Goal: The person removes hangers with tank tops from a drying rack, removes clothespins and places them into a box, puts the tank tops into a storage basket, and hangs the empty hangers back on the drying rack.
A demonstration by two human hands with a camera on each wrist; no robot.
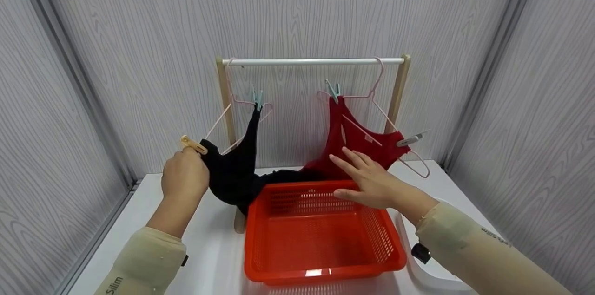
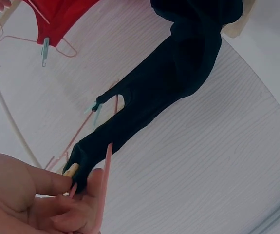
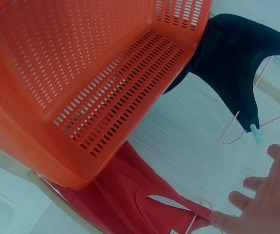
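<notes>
A black sleeveless top (image 1: 232,169) hangs on a pink hanger (image 1: 217,121) at the left of the rack, a teal clothespin (image 1: 258,98) on its right strap. My left hand (image 1: 186,175) pinches its left strap by the hanger's end, right by a yellow clothespin (image 1: 194,144); the left wrist view shows curled fingers around the strap (image 2: 84,173). A red sleeveless top (image 1: 367,148) hangs on the right with a teal clothespin (image 1: 333,91) and a grey clothespin (image 1: 411,140). Before it my right hand (image 1: 369,181) is held out, fingers spread, gripping nothing.
A red-orange plastic basket (image 1: 320,269) stands on the white table in front of the rack. The rack's white rod (image 1: 302,61) runs between wooden posts. A white container (image 1: 432,258) lies partly under my right forearm. Patterned panels (image 1: 297,16) enclose the back and sides.
</notes>
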